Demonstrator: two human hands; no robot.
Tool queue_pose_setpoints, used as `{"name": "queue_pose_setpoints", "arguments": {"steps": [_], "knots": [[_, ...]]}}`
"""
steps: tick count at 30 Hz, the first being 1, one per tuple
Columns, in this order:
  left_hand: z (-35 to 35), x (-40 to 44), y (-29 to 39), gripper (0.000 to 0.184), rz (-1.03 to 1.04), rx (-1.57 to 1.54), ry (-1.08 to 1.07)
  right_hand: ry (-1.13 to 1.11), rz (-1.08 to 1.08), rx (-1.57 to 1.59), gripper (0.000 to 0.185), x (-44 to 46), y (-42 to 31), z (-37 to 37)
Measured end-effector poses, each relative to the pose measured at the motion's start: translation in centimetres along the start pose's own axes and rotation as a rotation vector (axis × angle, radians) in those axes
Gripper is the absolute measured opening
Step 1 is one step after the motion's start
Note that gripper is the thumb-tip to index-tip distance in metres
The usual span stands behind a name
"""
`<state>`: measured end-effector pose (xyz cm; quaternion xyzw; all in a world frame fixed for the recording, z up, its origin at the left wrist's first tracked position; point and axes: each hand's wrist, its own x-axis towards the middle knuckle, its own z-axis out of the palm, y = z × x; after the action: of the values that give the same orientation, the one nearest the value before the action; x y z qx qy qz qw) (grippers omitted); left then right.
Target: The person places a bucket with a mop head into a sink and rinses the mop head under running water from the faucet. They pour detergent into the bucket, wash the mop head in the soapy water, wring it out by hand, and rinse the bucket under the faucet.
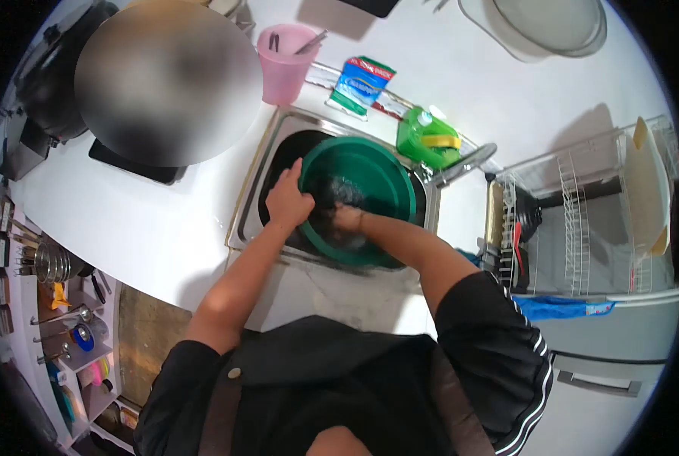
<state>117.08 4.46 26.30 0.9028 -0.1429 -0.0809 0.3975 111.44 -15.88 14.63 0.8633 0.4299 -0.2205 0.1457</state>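
A round green basin point(396, 175) sits in the stainless steel sink point(260, 163), with splashing water point(345, 190) inside it. My left hand point(288, 199) grips the basin's left rim, its fingers along the edge and the thumb turned inward. Down inside the basin is my right hand point(347, 219), smeared by motion, with its fingers hidden in the water. A dark patch lies between the two hands; I cannot make out what it is. The metal faucet point(467, 165) reaches in from the sink's right back corner.
Behind the sink stand a pink cup point(285, 64) with utensils, a blue and green packet point(361, 85) and a green bottle point(429, 138) with a yellow sponge point(440, 141). A wire dish rack point(575, 220) is to the right. Shelves with kitchen tools point(70, 327) are at lower left.
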Motion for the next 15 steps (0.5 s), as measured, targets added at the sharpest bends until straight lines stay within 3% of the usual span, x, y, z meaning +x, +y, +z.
{"name": "queue_pose_setpoints", "arguments": {"steps": [1, 2, 4, 5, 6, 8, 12, 13, 14, 15], "knots": [[0.6, -0.2, -0.5, 0.072, 0.045, 0.01, 0.096, 0.116, 0.149, 0.276, 0.033, -0.4, 0.0, -0.1], [0.7, 0.1, -0.3, 0.072, 0.053, 0.003, 0.103, 0.115, 0.155, 0.265, 0.033, 0.4, 0.3, -0.9], [0.6, 0.1, -0.3, 0.072, 0.055, 0.017, 0.082, 0.058, 1.039, 0.676, 0.041, 2.9, 0.0, -2.6], [0.5, -0.2, -0.4, 0.072, 0.056, 0.021, 0.083, -0.126, 1.161, 1.071, 0.046, 2.6, 1.4, -6.0], [0.4, 0.0, -0.3, 0.072, 0.043, 0.018, 0.061, -0.116, 1.159, 1.07, 0.046, 1.9, 1.6, -8.0], [-0.1, 0.0, 0.0, 0.072, 0.029, 0.016, 0.031, 0.304, 1.236, 1.339, 0.045, -0.6, 1.6, -10.7], [-0.5, -0.2, 0.4, 0.071, 0.016, 0.001, 0.001, -0.007, 0.851, 0.835, 0.033, -5.8, 1.8, -19.4], [-0.4, -0.2, 0.4, 0.071, 0.039, 0.002, 0.013, 0.177, 0.546, 0.411, 0.023, -6.7, 1.9, -18.1], [-0.3, -0.2, 0.3, 0.071, 0.036, 0.004, 0.009, 0.175, 0.545, 0.416, 0.023, -7.3, 2.0, -17.8], [-0.2, -0.1, 0.2, 0.071, 0.035, 0.002, 0.011, 0.158, 0.391, 0.373, 0.023, -7.7, 2.2, -17.5]]}}
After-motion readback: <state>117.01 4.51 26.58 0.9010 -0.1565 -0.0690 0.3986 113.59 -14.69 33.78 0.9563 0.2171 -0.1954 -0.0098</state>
